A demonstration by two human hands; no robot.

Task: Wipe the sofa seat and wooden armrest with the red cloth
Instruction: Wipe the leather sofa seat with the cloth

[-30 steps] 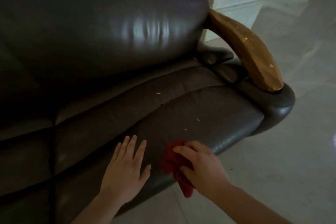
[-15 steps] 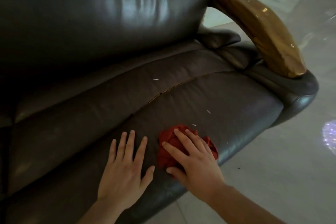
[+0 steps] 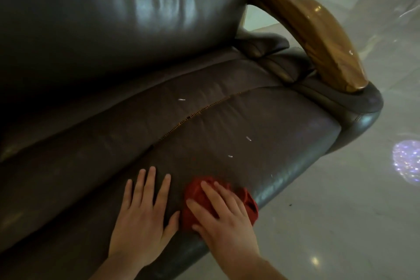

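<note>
Dark sofa seat (image 3: 279, 120) with red cloth (image 3: 194, 193), left hand (image 3: 143, 218), white specks (image 3: 248, 138)

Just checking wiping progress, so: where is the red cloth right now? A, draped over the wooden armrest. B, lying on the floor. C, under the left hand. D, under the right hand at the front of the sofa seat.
D: the right hand presses flat on the red cloth near the front edge of the sofa seat, while the left hand rests on bare leather beside it.

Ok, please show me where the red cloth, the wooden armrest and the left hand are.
red cloth (image 3: 251, 206): head view, uncovered fold at its right edge.
wooden armrest (image 3: 314, 27): head view, middle of the curved top.
left hand (image 3: 138, 223): head view, back of the hand.
</note>
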